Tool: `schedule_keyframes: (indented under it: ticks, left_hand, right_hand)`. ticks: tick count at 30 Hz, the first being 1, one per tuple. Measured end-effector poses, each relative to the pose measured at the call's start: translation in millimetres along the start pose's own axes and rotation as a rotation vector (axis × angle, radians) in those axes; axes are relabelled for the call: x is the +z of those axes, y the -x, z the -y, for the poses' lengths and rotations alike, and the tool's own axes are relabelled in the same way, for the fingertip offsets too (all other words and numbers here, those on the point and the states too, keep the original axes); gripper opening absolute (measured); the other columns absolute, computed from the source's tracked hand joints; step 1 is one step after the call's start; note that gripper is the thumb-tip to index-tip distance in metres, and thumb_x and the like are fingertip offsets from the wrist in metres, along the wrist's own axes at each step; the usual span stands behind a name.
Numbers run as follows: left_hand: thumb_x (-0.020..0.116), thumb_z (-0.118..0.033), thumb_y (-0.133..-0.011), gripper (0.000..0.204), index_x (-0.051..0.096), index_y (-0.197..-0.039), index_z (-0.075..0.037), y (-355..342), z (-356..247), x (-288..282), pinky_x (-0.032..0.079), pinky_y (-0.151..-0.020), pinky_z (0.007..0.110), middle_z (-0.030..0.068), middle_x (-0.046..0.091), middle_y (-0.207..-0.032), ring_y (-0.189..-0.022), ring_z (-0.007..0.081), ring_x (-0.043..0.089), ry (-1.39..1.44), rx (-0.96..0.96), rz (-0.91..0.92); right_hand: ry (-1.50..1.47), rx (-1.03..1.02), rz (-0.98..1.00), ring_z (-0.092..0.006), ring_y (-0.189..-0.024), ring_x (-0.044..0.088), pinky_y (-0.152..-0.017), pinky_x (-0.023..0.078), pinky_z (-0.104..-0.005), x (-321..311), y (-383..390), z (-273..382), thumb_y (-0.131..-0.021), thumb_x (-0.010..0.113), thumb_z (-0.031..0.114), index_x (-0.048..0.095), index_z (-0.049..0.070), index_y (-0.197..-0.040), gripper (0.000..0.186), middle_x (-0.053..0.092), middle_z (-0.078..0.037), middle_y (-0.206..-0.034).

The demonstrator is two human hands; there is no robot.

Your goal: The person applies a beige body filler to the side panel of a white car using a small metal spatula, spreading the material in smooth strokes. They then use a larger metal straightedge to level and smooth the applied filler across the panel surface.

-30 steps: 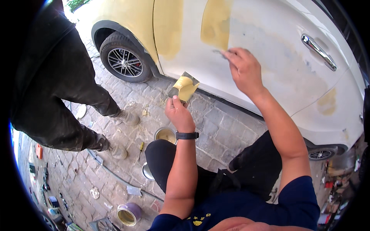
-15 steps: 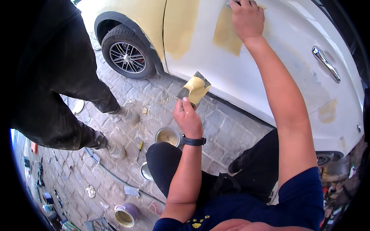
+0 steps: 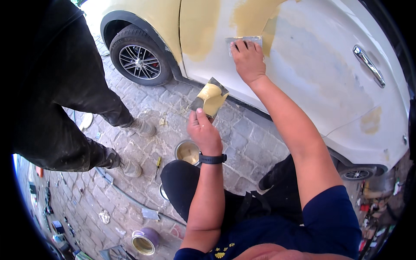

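My right hand [image 3: 250, 62] grips a flat grey spreader [image 3: 234, 45], pressed to the white car door [image 3: 212, 71] at the lower end of a yellowish filler patch [image 3: 251, 19]. Lower and to the left, my left hand [image 3: 204, 132] is closed on the edge of a square metal plate [image 3: 197, 104]. A thick smear of yellow filler [image 3: 212, 99] lies on that plate, which is held apart from the door. A dark watch is on my left wrist. The chrome door handle [image 3: 368, 66] is to the right of my right forearm.
A person in dark trousers [image 3: 86, 91] stands at the left beside the front wheel [image 3: 139, 62]. On the paving are an open can of filler [image 3: 187, 152], a yellow-handled screwdriver [image 3: 158, 164], a hose [image 3: 125, 195] and a purple can [image 3: 146, 241]. Scattered tools lie at the far left.
My right hand has drawn the spreader down and left across the door, and yellow filler now covers more of the panel above it. The filler plate has shifted slightly left in view.
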State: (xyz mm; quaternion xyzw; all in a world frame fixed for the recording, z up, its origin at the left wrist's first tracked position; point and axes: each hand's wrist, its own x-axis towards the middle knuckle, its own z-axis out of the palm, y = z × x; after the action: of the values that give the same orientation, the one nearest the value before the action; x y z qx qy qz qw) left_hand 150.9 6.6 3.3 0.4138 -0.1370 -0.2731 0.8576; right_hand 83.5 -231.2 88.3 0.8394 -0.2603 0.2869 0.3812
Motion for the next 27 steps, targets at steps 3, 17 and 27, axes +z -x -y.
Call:
schedule_keyframes:
  ticks: [3, 17, 27]
  left_hand:
    - [0.051, -0.019, -0.117, 0.027, 0.062, -0.102, 0.001, 1.2, -0.1, 3.1, 0.06, -0.082, 0.03, 0.0047, 0.068, -0.099, -0.09, 0.0101, 0.065, -0.026, 0.012, -0.022]
    - [0.052, -0.018, -0.116, 0.026, 0.066, -0.101, 0.0, 14.4, 2.9, 22.2, 0.058, -0.08, 0.028, 0.0025, 0.068, -0.098, -0.088, 0.0075, 0.063, 0.026, -0.097, 0.083]
    - [0.049, -0.021, -0.116, 0.028, 0.065, -0.116, 0.002, 12.2, 17.1, 34.0, 0.062, -0.091, 0.034, 0.0116, 0.075, -0.116, -0.105, 0.0188, 0.075, 0.069, -0.194, 0.096]
  right_hand:
    - [-0.006, -0.049, 0.096, -0.029, -0.118, 0.065, -0.103, 0.046, -0.0445, 5.2, 34.6, 6.1, -0.093, 0.064, 0.011, 0.075, 0.006, -0.125, 0.034, 0.067, -0.007, -0.119]
    - [-1.076, 0.407, 0.105, -0.0322, -0.109, 0.067, -0.096, 0.054, -0.0424, -129.1, 103.8, 14.6, -0.091, 0.068, -0.003, 0.079, 0.011, -0.127, 0.04, 0.071, -0.009, -0.118]
    - [-1.013, 0.07, 0.321, -0.0315, -0.105, 0.068, -0.091, 0.056, -0.0415, -143.3, 129.9, -5.0, -0.086, 0.071, -0.005, 0.081, 0.013, -0.124, 0.044, 0.073, -0.008, -0.117]
